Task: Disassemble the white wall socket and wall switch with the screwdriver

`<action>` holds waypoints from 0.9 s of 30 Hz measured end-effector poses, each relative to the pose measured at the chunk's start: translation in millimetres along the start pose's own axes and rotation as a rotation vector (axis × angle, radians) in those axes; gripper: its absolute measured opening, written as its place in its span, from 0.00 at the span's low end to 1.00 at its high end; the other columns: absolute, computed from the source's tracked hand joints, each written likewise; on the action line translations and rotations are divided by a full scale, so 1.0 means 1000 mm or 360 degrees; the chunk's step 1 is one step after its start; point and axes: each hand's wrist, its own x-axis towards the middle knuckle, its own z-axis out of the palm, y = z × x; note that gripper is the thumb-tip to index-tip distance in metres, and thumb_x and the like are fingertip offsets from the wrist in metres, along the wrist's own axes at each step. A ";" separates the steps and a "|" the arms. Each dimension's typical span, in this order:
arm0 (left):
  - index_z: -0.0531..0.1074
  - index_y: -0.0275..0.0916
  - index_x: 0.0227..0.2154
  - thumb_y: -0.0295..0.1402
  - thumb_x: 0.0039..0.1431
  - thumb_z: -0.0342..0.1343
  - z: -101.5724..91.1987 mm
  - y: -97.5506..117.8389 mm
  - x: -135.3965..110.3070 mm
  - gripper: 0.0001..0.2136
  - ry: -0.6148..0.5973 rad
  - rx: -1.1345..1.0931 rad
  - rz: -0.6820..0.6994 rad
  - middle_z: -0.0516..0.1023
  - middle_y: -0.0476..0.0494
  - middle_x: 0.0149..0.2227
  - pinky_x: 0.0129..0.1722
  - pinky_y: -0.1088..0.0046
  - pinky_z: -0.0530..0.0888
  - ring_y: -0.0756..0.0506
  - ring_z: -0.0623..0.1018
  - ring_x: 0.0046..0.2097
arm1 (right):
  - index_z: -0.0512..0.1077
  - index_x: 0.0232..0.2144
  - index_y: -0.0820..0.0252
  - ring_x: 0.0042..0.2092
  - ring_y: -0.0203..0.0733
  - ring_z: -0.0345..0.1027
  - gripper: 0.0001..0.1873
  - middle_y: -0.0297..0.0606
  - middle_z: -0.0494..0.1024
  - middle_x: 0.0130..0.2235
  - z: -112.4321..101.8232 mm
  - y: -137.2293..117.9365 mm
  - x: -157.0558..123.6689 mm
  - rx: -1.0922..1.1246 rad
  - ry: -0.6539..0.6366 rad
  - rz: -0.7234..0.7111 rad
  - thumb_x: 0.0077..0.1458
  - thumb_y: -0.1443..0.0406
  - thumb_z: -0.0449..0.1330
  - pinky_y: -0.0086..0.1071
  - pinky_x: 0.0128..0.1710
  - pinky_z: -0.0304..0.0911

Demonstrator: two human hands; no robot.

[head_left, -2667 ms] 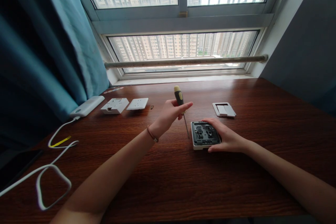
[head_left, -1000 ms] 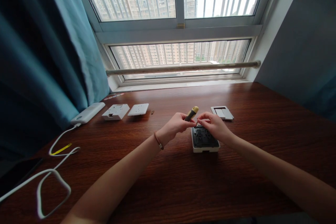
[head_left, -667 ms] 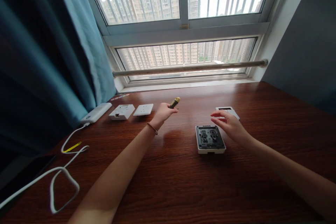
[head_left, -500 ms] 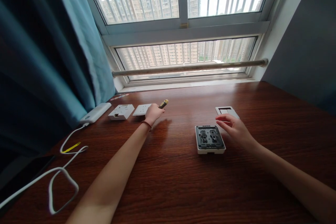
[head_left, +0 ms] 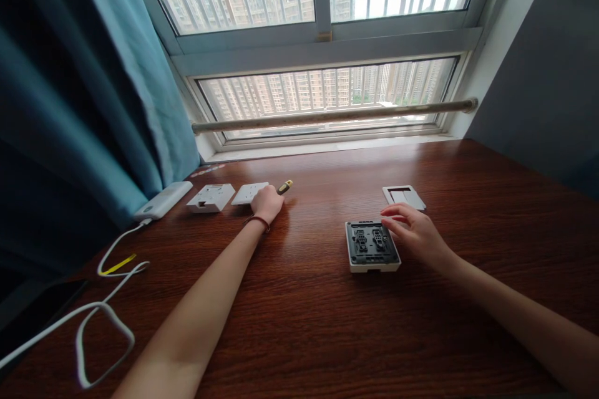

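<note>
My left hand [head_left: 267, 202] is closed around a screwdriver [head_left: 285, 187]; only its black-and-yellow handle end sticks out, and its shaft is hidden. Just left of those fingers lies a white socket panel [head_left: 248, 194], partly covered by the hand. At the right, a wall switch [head_left: 373, 244] rests on the table with its dark inner face up, showing two mechanisms in a white base box. My right hand [head_left: 414, 232] is beside its upper right corner, fingers loosely bent with nothing visible in them. Behind that hand lies a white switch cover frame [head_left: 405, 196].
A white back box [head_left: 211, 198] and a white power bank [head_left: 163, 200] with a white cable [head_left: 115, 237] are at the left. The blue curtain [head_left: 154, 106] hangs beside them. A window with a horizontal rail [head_left: 327, 117] closes off the table's far side.
My left hand has lowered the screwdriver toward the table, and its handle lies flatter. My right hand has moved slightly left, closer to the wall switch. The camera view has shifted a little.
</note>
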 end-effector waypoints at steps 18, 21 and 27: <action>0.67 0.37 0.44 0.30 0.57 0.49 -0.049 0.099 -0.125 0.11 -0.0284 -0.1036 0.1639 0.75 0.43 0.39 0.36 0.73 0.70 0.48 0.74 0.37 | 0.67 0.44 0.57 0.32 0.37 0.68 0.17 0.36 0.73 0.35 -0.001 -0.018 -0.006 0.0628 -0.0148 0.0035 0.51 0.62 0.59 0.32 0.33 0.65; 0.66 0.38 0.44 0.30 0.57 0.51 -0.049 0.105 -0.153 0.11 -0.0472 -0.1091 0.1727 0.75 0.44 0.41 0.38 0.74 0.70 0.48 0.75 0.40 | 0.67 0.45 0.55 0.25 0.31 0.64 0.22 0.29 0.71 0.28 0.000 -0.020 -0.009 0.1016 -0.0292 0.0156 0.46 0.64 0.63 0.26 0.25 0.62; 0.61 0.40 0.48 0.38 0.55 0.54 -0.045 0.104 -0.158 0.19 -0.0412 -0.1139 0.1673 0.74 0.41 0.44 0.45 0.68 0.70 0.45 0.74 0.45 | 0.72 0.33 0.60 0.23 0.29 0.61 0.14 0.29 0.71 0.24 0.004 -0.021 -0.007 0.1427 -0.0106 0.0303 0.41 0.63 0.66 0.25 0.23 0.59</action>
